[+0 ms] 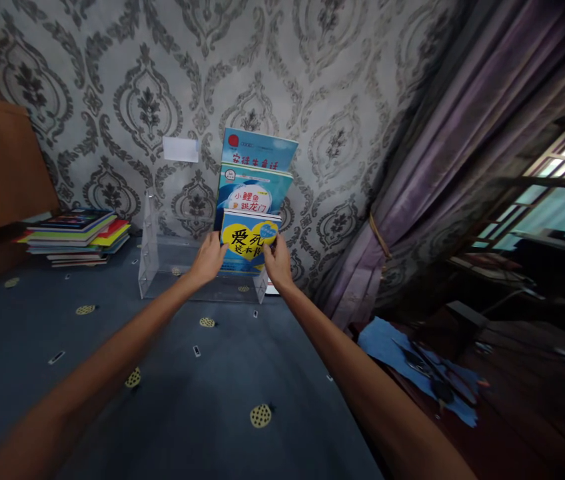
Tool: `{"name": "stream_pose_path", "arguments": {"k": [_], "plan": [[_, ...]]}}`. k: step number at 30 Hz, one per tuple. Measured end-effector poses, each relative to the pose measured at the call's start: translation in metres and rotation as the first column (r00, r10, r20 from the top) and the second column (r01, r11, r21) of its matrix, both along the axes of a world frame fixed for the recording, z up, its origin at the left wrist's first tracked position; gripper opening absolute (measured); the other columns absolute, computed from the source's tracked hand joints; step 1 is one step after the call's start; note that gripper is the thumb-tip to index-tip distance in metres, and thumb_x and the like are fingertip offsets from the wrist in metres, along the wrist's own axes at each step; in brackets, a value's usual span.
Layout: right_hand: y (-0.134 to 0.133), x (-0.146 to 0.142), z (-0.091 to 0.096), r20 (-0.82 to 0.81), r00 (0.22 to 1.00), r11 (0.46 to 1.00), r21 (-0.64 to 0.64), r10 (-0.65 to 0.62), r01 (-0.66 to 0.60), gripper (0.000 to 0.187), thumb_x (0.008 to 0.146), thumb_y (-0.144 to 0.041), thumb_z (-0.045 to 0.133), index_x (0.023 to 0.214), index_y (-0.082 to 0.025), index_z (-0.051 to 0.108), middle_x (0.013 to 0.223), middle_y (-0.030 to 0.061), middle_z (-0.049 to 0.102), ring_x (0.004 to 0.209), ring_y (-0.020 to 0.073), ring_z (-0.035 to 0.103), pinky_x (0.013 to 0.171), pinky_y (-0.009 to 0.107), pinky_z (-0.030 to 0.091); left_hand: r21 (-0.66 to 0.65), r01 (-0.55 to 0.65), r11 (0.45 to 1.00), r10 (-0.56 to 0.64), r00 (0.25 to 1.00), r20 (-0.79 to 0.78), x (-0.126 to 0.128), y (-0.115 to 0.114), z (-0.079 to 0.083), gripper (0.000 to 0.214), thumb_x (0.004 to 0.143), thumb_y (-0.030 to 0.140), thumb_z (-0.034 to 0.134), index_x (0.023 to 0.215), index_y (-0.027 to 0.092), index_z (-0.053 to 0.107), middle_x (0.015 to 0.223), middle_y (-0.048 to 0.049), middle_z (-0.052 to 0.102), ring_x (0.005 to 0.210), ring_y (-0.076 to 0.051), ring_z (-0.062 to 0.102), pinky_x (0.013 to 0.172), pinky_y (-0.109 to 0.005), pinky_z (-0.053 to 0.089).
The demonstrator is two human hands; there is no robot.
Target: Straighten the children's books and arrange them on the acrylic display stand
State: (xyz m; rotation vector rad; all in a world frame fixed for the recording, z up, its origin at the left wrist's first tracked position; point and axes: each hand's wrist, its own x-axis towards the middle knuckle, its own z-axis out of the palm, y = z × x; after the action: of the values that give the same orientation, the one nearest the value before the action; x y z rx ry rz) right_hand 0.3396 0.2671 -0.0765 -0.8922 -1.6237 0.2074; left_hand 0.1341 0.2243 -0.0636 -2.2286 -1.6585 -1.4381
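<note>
A small blue and yellow book (242,261) with black lettering stands upright at the front of a clear acrylic book rack (145,267). My left hand (209,257) grips its left edge, and my right hand (277,261) grips its right edge with the thumb in front. Behind it rises a teal book (257,185) with a white oval on its cover. A taller light-blue book (262,145) with red lettering stands at the very back. The lower parts of both rear books are hidden by those in front.
A stack of books (77,233) lies left of the rack on the dark blue patterned cloth (162,413). Patterned wallpaper with a white label (180,149) is behind. A purple curtain (427,160) hangs at right, above a light-blue cloth (412,360) with dark items on it.
</note>
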Motion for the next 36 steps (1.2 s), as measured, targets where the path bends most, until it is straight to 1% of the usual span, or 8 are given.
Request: {"name": "stream_pose_path", "arguments": {"k": [5,9,17,21,25,28,31,36], "plan": [[0.004,0.006,-0.005,0.001,0.999,0.999,0.003,-0.043,0.043,0.043,0.086,-0.028,0.052,0.127,-0.02,0.055,0.121,0.0122,0.059,0.117,0.0276,0.054,0.104,0.048,0.044,-0.029,-0.045,0.999,0.044,0.998,-0.043,-0.003,0.001,-0.001,0.014,0.096,0.022,0.047,0.106,0.014,0.053,0.11,-0.017,0.064,0.111,-0.031,0.061,0.098,-0.046,0.049],[0.006,0.009,-0.014,-0.002,0.998,0.997,-0.03,-0.065,0.065,0.04,0.082,-0.025,0.052,0.121,-0.018,0.061,0.112,0.0121,0.06,0.112,0.0293,0.055,0.101,0.051,0.047,-0.052,-0.097,0.994,0.092,0.992,-0.089,-0.002,0.0,0.001,0.011,0.097,0.023,0.048,0.101,0.015,0.054,0.105,-0.0151,0.065,0.106,-0.029,0.063,0.094,-0.042,0.05],[0.011,0.01,-0.024,-0.053,0.998,0.998,-0.068,-0.023,0.019,0.049,0.075,-0.018,0.052,0.122,-0.017,0.064,0.114,0.0124,0.061,0.113,0.0294,0.057,0.104,0.051,0.047,-0.086,-0.209,0.974,0.19,0.963,-0.19,0.008,-0.006,0.003,0.018,0.1,0.022,0.042,0.109,0.012,0.054,0.114,-0.0188,0.064,0.108,-0.03,0.063,0.092,-0.041,0.049],[0.009,0.011,-0.028,-0.12,0.992,0.996,-0.076,0.028,-0.038,0.054,0.077,-0.017,0.05,0.13,-0.02,0.058,0.126,0.0119,0.062,0.118,0.0276,0.058,0.103,0.049,0.049,-0.11,-0.238,0.965,0.204,0.945,-0.254,0.007,-0.012,0.008,0.021,0.101,0.024,0.041,0.111,0.011,0.054,0.116,-0.0189,0.064,0.109,-0.029,0.063,0.092,-0.039,0.049],[0.004,0.009,-0.045,-0.202,0.979,0.992,-0.11,0.029,-0.053,0.061,0.08,-0.016,0.049,0.141,-0.019,0.048,0.133,0.0135,0.063,0.119,0.0265,0.061,0.102,0.049,0.05,-0.152,-0.279,0.948,0.217,0.917,-0.335,0.007,-0.022,0.011,0.025,0.101,0.026,0.04,0.114,0.011,0.054,0.117,-0.0191,0.066,0.112,-0.03,0.063,0.093,-0.037,0.048],[-0.002,0.003,-0.063,-0.244,0.97,0.989,-0.138,0.018,-0.053,0.058,0.083,-0.018,0.049,0.14,-0.019,0.05,0.133,0.0124,0.064,0.121,0.0263,0.061,0.106,0.049,0.048,-0.193,-0.333,0.923,0.235,0.885,-0.402,0.01,-0.03,0.012,0.03,0.101,0.029,0.038,0.116,0.01,0.055,0.112,-0.0206,0.069,0.107,-0.033,0.067,0.09,-0.04,0.049],[-0.009,-0.006,-0.077,-0.27,0.963,0.988,-0.148,0.008,-0.05,0.06,0.082,-0.016,0.049,0.142,-0.019,0.05,0.141,0.0101,0.06,0.131,0.0249,0.054,0.114,0.047,0.041,-0.216,-0.388,0.896,0.256,0.848,-0.464,0.014,-0.035,0.014,0.035,0.101,0.032,0.035,0.117,0.01,0.056,0.105,-0.0222,0.072,0.102,-0.037,0.069,0.088,-0.044,0.05],[-0.017,-0.015,-0.083,-0.285,0.958,0.987,-0.157,-0.031,-0.015,0.066,0.08,-0.013,0.048,0.145,-0.017,0.048,0.148,0.0082,0.053,0.14,0.0234,0.046,0.121,0.045,0.03,-0.229,-0.471,0.852,0.294,0.792,-0.535,0.022,-0.037,0.019,0.041,0.101,0.034,0.031,0.12,0.008,0.056,0.105,-0.0245,0.072,0.103,-0.04,0.069,0.088,-0.047,0.05]]}}
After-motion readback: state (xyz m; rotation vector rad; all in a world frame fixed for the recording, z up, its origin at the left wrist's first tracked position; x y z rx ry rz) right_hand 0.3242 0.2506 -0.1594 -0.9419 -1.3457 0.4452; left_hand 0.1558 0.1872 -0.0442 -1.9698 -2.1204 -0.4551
